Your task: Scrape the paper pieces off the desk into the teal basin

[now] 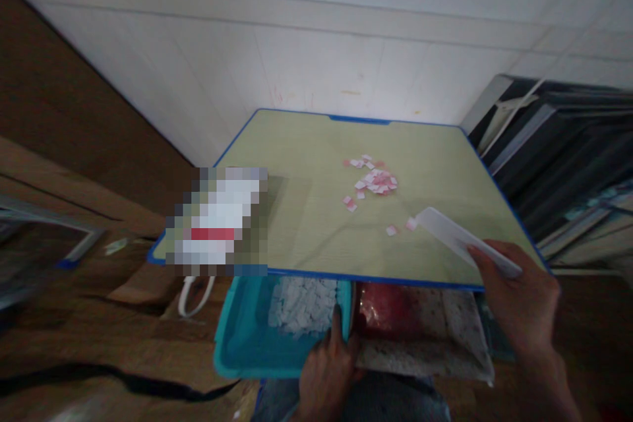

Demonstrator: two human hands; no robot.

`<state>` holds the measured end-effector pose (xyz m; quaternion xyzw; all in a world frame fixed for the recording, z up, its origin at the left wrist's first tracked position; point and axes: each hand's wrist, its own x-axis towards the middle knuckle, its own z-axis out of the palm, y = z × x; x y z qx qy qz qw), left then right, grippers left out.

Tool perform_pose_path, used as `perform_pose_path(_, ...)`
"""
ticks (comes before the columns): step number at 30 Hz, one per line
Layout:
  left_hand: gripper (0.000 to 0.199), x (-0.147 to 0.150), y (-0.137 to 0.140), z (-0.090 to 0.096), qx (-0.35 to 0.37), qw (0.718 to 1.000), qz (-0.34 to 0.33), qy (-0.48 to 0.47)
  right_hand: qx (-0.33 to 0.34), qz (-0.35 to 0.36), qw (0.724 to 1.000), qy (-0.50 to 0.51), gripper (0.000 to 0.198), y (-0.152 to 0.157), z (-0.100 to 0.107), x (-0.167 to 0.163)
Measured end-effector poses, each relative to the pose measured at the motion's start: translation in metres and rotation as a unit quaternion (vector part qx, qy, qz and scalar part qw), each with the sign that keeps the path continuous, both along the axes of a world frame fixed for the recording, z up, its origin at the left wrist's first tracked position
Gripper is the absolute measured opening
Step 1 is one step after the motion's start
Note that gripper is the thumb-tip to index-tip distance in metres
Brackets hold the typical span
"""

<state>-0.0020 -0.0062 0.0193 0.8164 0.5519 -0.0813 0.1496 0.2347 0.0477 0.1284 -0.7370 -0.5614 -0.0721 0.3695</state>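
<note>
I work in dim light, brightest on the wall [316, 66] — a soft shadow lies on the counter [297, 145] beside my right grip [521, 297], glare dots the red patch [383, 310], and blur smears the lower left.

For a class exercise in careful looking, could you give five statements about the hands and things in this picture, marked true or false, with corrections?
1. The right hand holds a flat white tool. True.
2. Small pink-and-white pieces lie on the tabletop. True.
3. The left hand is on top of those pieces. False: it is at the teal tray.
4. The teal tray holds red material. False: it holds whitish pieces.
5. The tabletop has a blue rim. True.
</note>
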Motion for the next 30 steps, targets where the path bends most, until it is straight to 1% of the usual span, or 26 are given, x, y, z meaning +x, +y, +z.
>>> perform_pose_path(3,0.064,0.000,0.000,-0.002,-0.002,1.000,-0.001,-0.001,-0.025,-0.006,1.000,-0.011,0.023,-0.009,0.006,0.002)
perform_pose_path(6,0.065,-0.001,0.000,-0.002,-0.006,1.000,0.001,0.000,-0.064,0.043,0.997,-0.008,0.021,-0.019,0.016,-0.002)
perform_pose_path(9,0.056,0.000,0.001,-0.001,-0.001,1.000,0.004,-0.002,-0.063,0.088,0.994,-0.007,0.021,-0.023,0.022,-0.014)
perform_pose_path(11,0.056,0.000,0.001,0.001,0.006,1.000,0.003,-0.008,-0.049,0.103,0.993,0.002,0.019,-0.021,0.020,-0.022)
perform_pose_path(13,0.061,0.000,0.001,0.002,0.009,1.000,0.002,-0.012,-0.041,0.122,0.992,0.011,0.016,-0.017,0.016,-0.027)
perform_pose_path(16,0.061,0.000,0.001,0.002,0.002,1.000,-0.001,-0.012,-0.063,0.168,0.984,0.019,0.016,-0.012,0.010,-0.029)
perform_pose_path(17,0.058,0.000,0.001,0.003,0.001,1.000,-0.002,-0.011,-0.065,0.164,0.984,0.023,0.016,-0.011,0.008,-0.028)
perform_pose_path(20,0.048,0.001,0.002,0.004,-0.001,1.000,0.000,-0.009,-0.040,0.098,0.994,0.038,0.016,-0.008,0.007,-0.028)
perform_pose_path(21,0.048,0.001,0.002,0.004,-0.004,1.000,0.001,-0.009,-0.036,0.090,0.995,0.039,0.015,-0.008,0.008,-0.028)
perform_pose_path(25,0.054,0.001,0.004,0.006,-0.014,1.000,0.004,-0.004,-0.041,0.106,0.992,0.048,0.014,-0.008,0.010,-0.031)
perform_pose_path(30,0.048,0.001,0.003,0.004,0.004,1.000,-0.002,-0.006,-0.033,0.052,0.996,0.058,0.011,-0.010,0.009,-0.025)
